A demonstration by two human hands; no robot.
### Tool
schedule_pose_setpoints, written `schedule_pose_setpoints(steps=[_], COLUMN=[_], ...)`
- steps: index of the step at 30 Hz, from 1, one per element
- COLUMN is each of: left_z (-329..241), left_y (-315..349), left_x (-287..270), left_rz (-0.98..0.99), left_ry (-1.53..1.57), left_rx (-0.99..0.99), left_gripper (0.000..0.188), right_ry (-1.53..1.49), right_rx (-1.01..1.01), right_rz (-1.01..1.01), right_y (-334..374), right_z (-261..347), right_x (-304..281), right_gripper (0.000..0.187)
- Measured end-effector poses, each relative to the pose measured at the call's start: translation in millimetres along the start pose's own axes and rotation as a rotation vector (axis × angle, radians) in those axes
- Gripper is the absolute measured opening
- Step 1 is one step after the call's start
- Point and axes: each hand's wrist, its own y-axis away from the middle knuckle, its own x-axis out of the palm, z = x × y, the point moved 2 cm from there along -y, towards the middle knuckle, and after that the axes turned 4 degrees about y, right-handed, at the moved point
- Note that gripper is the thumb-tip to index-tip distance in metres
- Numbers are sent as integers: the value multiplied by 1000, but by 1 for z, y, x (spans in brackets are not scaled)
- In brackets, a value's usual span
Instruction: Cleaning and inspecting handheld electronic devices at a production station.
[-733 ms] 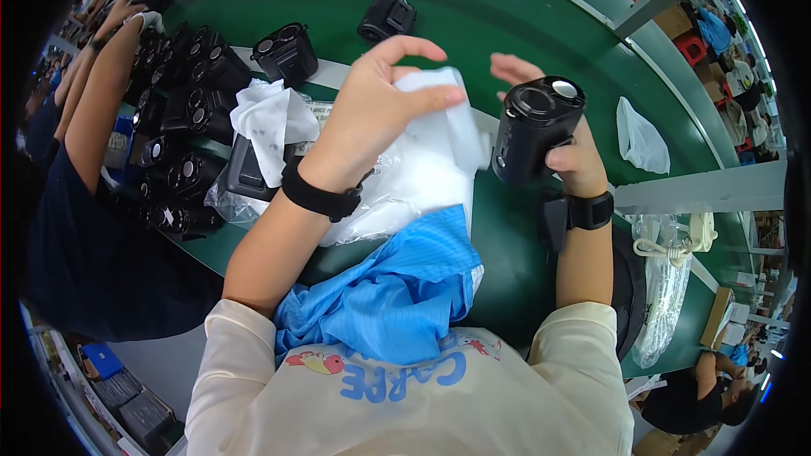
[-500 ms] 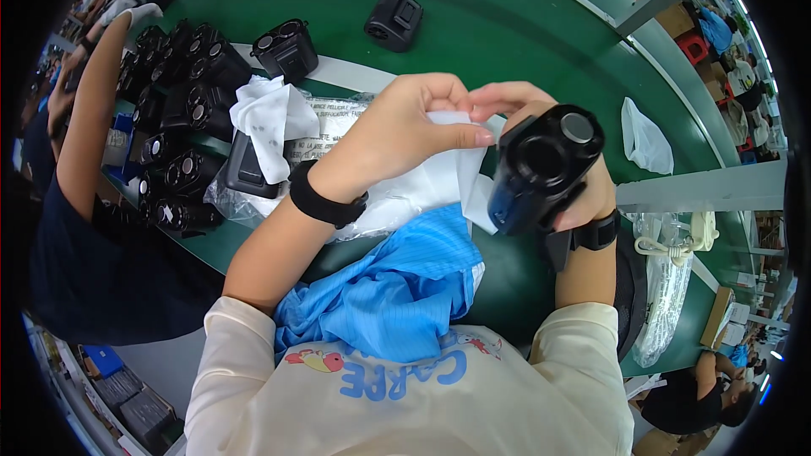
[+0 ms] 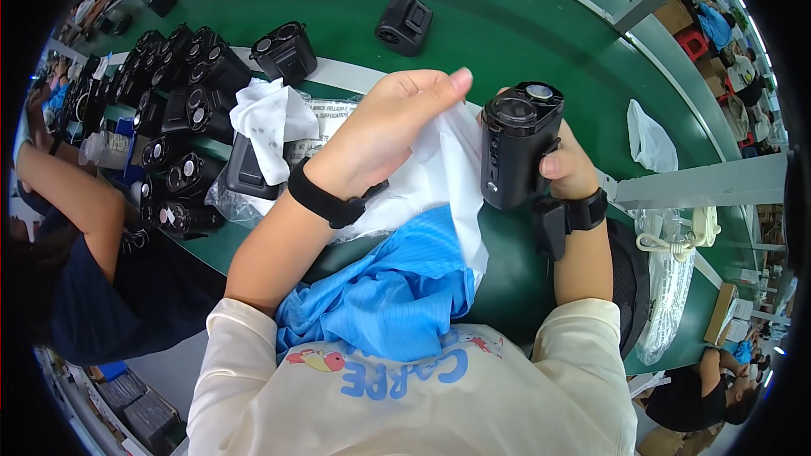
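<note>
My right hand [image 3: 573, 167] is wrapped round a black device [image 3: 517, 148] with an oval body, a round window and a silver round button on its top. The device stands nearly upright above the green surface. To its left, my left hand [image 3: 384, 131] grips a white cloth [image 3: 456, 177] that hangs down beside the device; its thumb points up and right, and its other fingers are partly hidden. Below the cloth, a crumpled blue cloth [image 3: 380, 279] lies in front of my body. Under my left wrist is a printed plastic bag [image 3: 325, 114].
Several similar black devices [image 3: 190, 118] crowd the left side. A crumpled white cloth [image 3: 266, 122] rests on a black case [image 3: 249, 169]. Another black unit [image 3: 404, 24] sits on the green belt [image 3: 507, 8]. A metal post [image 3: 701, 190], a white bag [image 3: 650, 137] and corded equipment [image 3: 676, 245] are at right.
My hands have moved apart, and the device has tipped more upright and shifted slightly left. The cloth now hangs from my left hand. The black unit beyond shifted right; a co-worker's arm at left drew back.
</note>
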Motion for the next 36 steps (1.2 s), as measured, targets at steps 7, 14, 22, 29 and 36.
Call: schedule_pose_setpoints(steps=[7, 14, 22, 29, 36], left_z=[-8, 3, -3, 1, 0], left_y=[2, 3, 2, -1, -3], left_x=[-9, 0, -8, -12, -21], left_rz=[148, 142, 164, 209, 157], left_ry=[462, -19, 59, 138, 59], left_rx=[-108, 222, 111, 74, -28], left_gripper=[17, 12, 11, 11, 11], right_ry=[-359, -460, -6, 256, 183], right_rx=[-9, -147, -357, -129, -82], right_rz=[-90, -522, -241, -109, -80], right_y=[-12, -19, -13, -10, -16], right_z=[-22, -25, -3, 7, -12], right_x=[-5, -4, -9, -2, -7], right_gripper=[72, 60, 72, 74, 64])
